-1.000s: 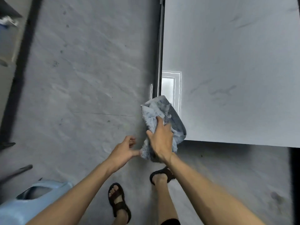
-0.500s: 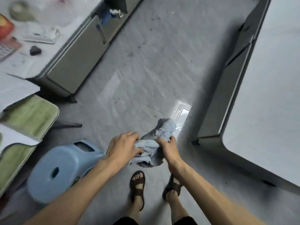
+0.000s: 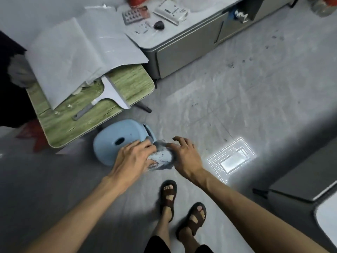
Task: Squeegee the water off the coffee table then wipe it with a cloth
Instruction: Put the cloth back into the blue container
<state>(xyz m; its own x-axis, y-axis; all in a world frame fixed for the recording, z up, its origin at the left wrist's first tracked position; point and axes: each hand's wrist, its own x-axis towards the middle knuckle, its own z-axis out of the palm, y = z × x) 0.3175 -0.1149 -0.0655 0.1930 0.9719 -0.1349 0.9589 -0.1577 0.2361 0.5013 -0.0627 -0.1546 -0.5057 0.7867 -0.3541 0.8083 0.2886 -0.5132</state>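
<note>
A crumpled light-blue cloth (image 3: 163, 157) hangs in the air between my two hands, over the floor. My left hand (image 3: 134, 159) grips its left side with curled fingers. My right hand (image 3: 185, 157) touches its right side with fingers spread and loosely bent. The grey squeegee (image 3: 107, 96) lies on the small green wood-grain table (image 3: 58, 128) at the left, blade toward the table's right edge. Only a corner of the white coffee table (image 3: 328, 221) shows at the right edge.
A light-blue plastic stool (image 3: 116, 138) stands just behind my hands. White paper sheets (image 3: 76, 50) cover much of the green table. A grey cabinet (image 3: 182, 44) with small items on top runs along the back. My sandalled feet (image 3: 182, 207) stand on the grey floor.
My view has swung left, away from the coffee table, bringing the green table and squeegee into sight. Both hands carried the cloth along; my right hand's fingers have loosened on it.
</note>
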